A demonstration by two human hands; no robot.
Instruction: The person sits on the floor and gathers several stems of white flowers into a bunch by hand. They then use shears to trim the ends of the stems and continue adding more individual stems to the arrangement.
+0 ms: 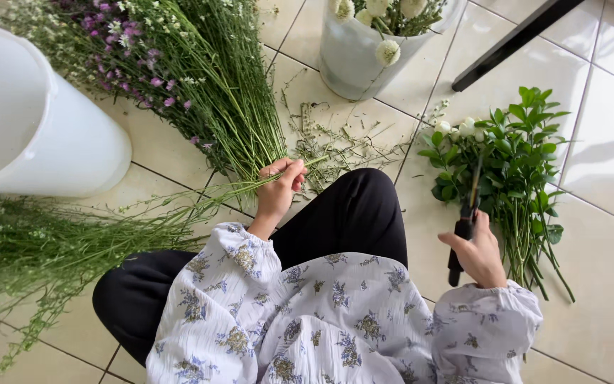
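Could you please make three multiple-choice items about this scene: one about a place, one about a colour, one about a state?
1. Where does the leafy green bunch lie?
A. on the floor tiles, by the right hand
B. inside the white bucket
C. on the lap

2. What colour are the small flowers in the top-left bunch?
A. red
B. purple
C. orange

3. What is the state of the left hand?
A. open and flat on the floor
B. inside the bucket
C. closed on thin green stems

Answers: 1 A, the bunch rests on tiles beside the hand holding black shears. 2 B, the blooms look purple. 3 C, the fingers pinch the stems.
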